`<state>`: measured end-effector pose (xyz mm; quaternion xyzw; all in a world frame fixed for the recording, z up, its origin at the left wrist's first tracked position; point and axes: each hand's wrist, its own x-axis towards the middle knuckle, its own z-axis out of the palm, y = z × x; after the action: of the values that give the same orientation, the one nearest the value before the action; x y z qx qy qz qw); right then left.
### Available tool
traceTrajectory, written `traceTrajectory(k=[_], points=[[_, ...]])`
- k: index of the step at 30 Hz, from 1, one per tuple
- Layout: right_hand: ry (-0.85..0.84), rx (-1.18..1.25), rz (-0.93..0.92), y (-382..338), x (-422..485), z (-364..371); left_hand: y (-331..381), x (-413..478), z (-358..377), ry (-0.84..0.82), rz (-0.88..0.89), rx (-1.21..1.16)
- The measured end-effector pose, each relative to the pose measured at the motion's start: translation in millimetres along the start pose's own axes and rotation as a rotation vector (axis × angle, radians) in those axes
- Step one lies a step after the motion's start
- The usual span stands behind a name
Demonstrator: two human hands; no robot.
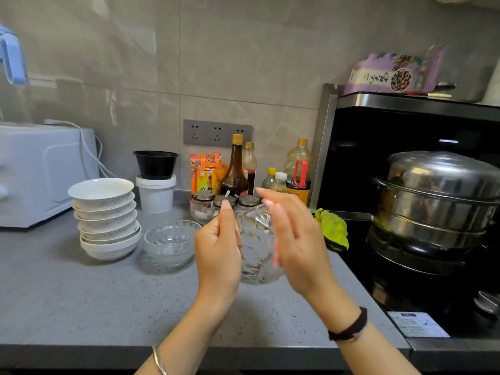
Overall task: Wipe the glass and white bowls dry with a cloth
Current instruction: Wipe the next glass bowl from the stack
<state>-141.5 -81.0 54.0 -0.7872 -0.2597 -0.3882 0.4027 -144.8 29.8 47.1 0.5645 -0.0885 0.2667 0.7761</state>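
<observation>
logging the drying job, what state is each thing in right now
glass bowl: tilted, gripped by the left hand
right hand: open, fingers straight, beside that bowl
white bowls: stacked upright on the counter
other glass bowls: nested upright beside the white stack
cloth: crumpled by the stove, not held
steamer pot: lid on
</observation>
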Motion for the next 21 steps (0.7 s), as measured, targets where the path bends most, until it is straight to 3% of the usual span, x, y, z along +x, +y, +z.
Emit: traceTrajectory(k=[6, 8, 11, 14, 21], points=[[-0.004, 0.708, 0.585, 13, -1, -8, 2, 0, -4, 0.014, -0.029, -0.07], [0.065, 0.807, 0.686, 12, -5, -7, 0, 0, -3, 0.0, -0.053, -0.133], [0.174, 0.791, 0.689, 12, -6, -6, -6, 3, -3, -0.069, -0.081, -0.131], [0.239, 0.602, 0.64, 4, -2, -16, -10, 9, -8, -0.154, -0.123, 0.012], [0.045, 0.3, 0.48, 5, 9, -24, 4, 12, -4, -0.369, 0.12, 0.157]])
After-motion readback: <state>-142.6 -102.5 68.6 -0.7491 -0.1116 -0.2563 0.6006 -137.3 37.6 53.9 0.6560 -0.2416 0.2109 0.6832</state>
